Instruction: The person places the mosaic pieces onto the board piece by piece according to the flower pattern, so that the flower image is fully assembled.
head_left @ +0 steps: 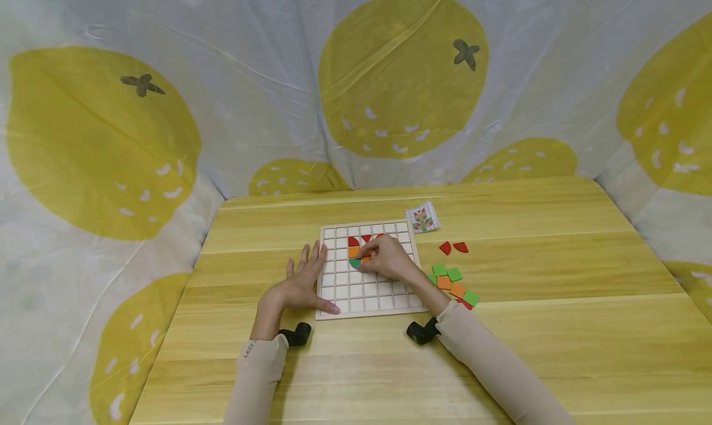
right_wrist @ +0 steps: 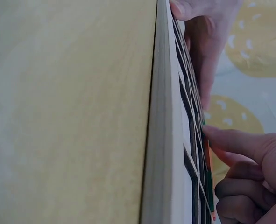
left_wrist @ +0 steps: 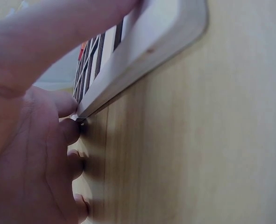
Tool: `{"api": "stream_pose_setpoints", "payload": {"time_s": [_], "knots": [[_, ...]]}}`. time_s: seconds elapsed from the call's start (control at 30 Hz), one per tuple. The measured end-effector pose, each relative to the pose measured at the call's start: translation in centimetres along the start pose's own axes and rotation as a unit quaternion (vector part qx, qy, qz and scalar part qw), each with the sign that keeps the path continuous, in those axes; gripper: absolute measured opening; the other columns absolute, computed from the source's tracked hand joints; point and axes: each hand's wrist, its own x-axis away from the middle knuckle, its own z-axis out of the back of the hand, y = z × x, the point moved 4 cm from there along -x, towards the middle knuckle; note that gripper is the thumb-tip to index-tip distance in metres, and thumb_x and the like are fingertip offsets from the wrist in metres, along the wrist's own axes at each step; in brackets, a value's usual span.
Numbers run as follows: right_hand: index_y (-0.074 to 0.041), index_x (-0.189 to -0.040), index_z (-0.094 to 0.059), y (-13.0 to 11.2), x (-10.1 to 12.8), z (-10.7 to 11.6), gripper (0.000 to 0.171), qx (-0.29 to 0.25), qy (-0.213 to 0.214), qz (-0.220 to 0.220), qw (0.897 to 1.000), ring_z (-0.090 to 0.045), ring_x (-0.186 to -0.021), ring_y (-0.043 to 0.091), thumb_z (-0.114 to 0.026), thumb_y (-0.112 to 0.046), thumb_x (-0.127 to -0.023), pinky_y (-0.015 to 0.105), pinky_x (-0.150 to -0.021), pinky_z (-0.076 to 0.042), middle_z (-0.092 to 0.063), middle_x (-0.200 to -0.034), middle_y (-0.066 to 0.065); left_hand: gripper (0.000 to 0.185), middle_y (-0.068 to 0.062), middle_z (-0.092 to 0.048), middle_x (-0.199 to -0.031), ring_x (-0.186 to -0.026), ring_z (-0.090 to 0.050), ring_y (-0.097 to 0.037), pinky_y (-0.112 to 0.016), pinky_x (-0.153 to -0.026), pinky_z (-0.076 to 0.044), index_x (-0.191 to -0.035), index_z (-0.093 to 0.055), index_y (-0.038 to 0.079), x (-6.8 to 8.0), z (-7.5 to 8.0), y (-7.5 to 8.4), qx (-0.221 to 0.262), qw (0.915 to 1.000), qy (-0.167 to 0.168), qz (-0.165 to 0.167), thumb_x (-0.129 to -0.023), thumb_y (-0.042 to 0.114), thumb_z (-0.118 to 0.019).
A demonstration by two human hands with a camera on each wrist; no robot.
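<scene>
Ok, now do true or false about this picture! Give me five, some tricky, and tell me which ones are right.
1. The left hand touches the board. True.
2. The right hand is down by the table's near edge. False: it is over the board, with fingertips at a dark green piece.
3. Two red pieces lie near each other on the table, to the right of the board. True.
4. The little picture card is to the left of the board. False: the card is by the board's far right corner.
5. The cloth behind the table has big yellow fruits on it. True.
</scene>
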Motion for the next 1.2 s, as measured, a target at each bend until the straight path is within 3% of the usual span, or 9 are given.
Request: {"api": "stream_pose_setpoints", "payload": {"time_s": [0.53,0.67,0.83,1.03,1.2], "knots": [[-0.011,-0.098,-0.083,0.4,0.7,1.3,0.018,-0.032,0.000,-0.025,0.999,-0.034,-0.060,0.012,-0.089,-0.014,-0.082,0.022,-0.057,-0.027,-0.050,-0.065,-0.004,0.142,-0.016,0.023,-0.172,-0.157,0.028,-0.039,-0.070,-0.122,0.019,-0.165,0.009,0.006,-0.1,0.0,0.0,0.001,1.0000,-0.002,0.000,-0.074,0.048,-0.092],[-0.010,-0.102,-0.082,0.7,1.5,3.2,0.018,-0.051,-0.004,-0.023,0.998,-0.029,-0.055,0.013,-0.085,-0.014,-0.085,0.023,-0.055,-0.026,-0.036,-0.056,-0.005,0.143,-0.015,0.023,-0.172,-0.157,0.029,-0.038,-0.069,-0.122,0.020,-0.165,0.009,0.006,-0.1,-0.1,-0.1,0.008,1.0000,0.000,0.003,-0.073,0.047,-0.092],[-0.007,-0.110,-0.080,1.8,3.1,6.9,0.022,-0.028,0.003,-0.021,0.999,-0.029,-0.058,0.014,-0.080,-0.017,-0.091,0.026,-0.059,-0.029,-0.033,-0.060,-0.004,0.143,-0.015,0.023,-0.172,-0.157,0.029,-0.038,-0.068,-0.122,0.020,-0.165,0.009,0.006,0.0,-0.1,0.0,0.008,1.0000,0.001,0.004,-0.072,0.046,-0.093],[-0.005,-0.114,-0.078,5.2,5.3,11.3,0.026,-0.018,-0.017,-0.030,0.999,-0.027,-0.056,0.011,-0.078,-0.019,-0.093,0.025,-0.056,-0.031,-0.030,-0.061,-0.004,0.143,-0.016,0.023,-0.172,-0.157,0.028,-0.039,-0.069,-0.122,0.020,-0.165,0.009,0.005,0.0,-0.1,0.0,0.005,1.0000,0.001,0.004,-0.073,0.046,-0.093],[-0.003,-0.115,-0.078,8.1,6.9,13.5,0.029,-0.013,-0.060,-0.044,0.997,-0.030,-0.055,0.007,-0.081,-0.017,-0.090,0.022,-0.055,-0.029,-0.038,-0.061,-0.005,0.143,-0.018,0.022,-0.172,-0.157,0.027,-0.041,-0.069,-0.122,0.019,-0.165,0.009,0.004,-0.1,-0.2,0.1,0.003,1.0000,0.003,0.003,-0.073,0.046,-0.092]]}}
